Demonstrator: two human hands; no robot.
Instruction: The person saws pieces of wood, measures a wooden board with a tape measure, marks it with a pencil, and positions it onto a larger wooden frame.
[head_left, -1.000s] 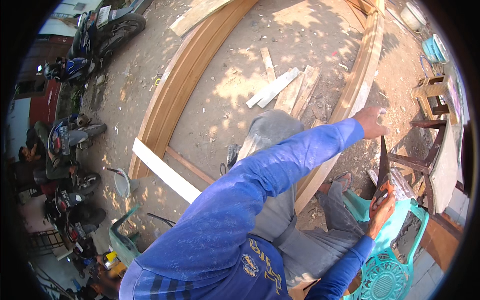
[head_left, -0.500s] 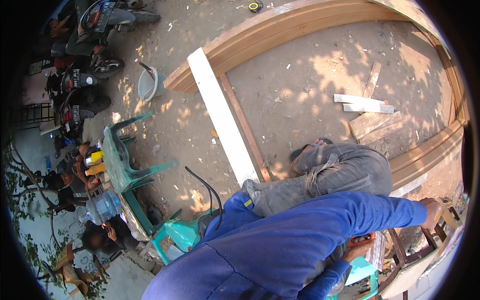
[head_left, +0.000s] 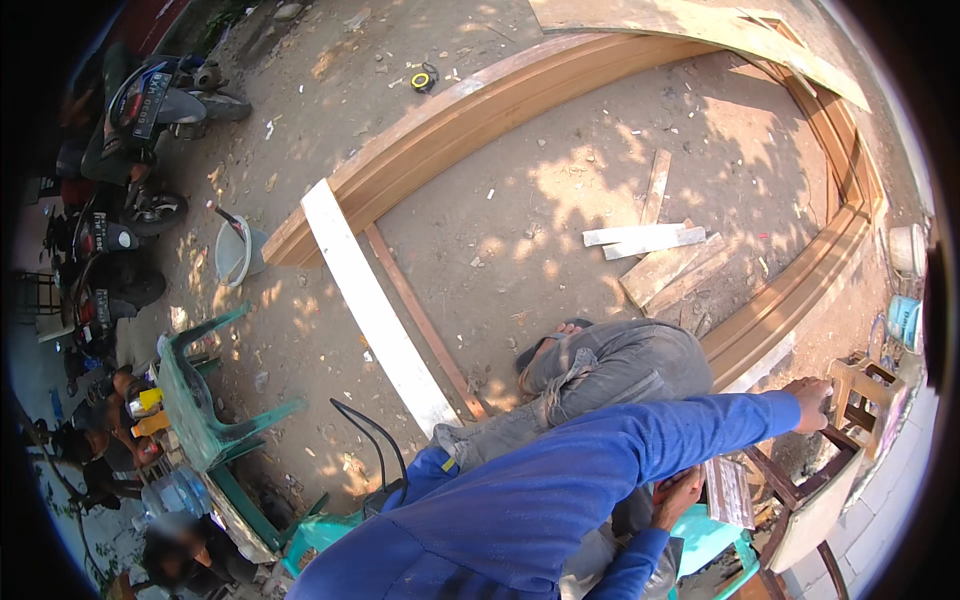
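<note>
My blue-sleeved left arm reaches across my body, ending with my left hand (head_left: 811, 404) loosely open, fingers slightly bent, beside a wooden stool (head_left: 852, 385). Behind that sleeve, my right hand (head_left: 679, 497) grips a saw's orange-red handle, largely hidden. Near it are a pale, streaked board (head_left: 727, 490) and a turquoise plastic chair (head_left: 700, 540). My grey-trousered leg lies beside a long timber frame (head_left: 785, 300) on the dirt. A white board (head_left: 365, 300) crosses the frame's left end, and loose offcuts (head_left: 665, 275) lie within it.
Left are parked motorbikes (head_left: 150, 110), a bucket with tools (head_left: 233, 250), a green chair (head_left: 210, 420) and people (head_left: 175, 560) beside water bottles. A tape measure (head_left: 423, 78) lies above the frame. Buckets (head_left: 905, 320), a dark wooden chair (head_left: 815, 510) and a wall line the right.
My view swung round, then shifted back slightly, carrying the frame across the picture. My left arm stays outstretched; the saw blade, visible a second ago, is now hidden.
</note>
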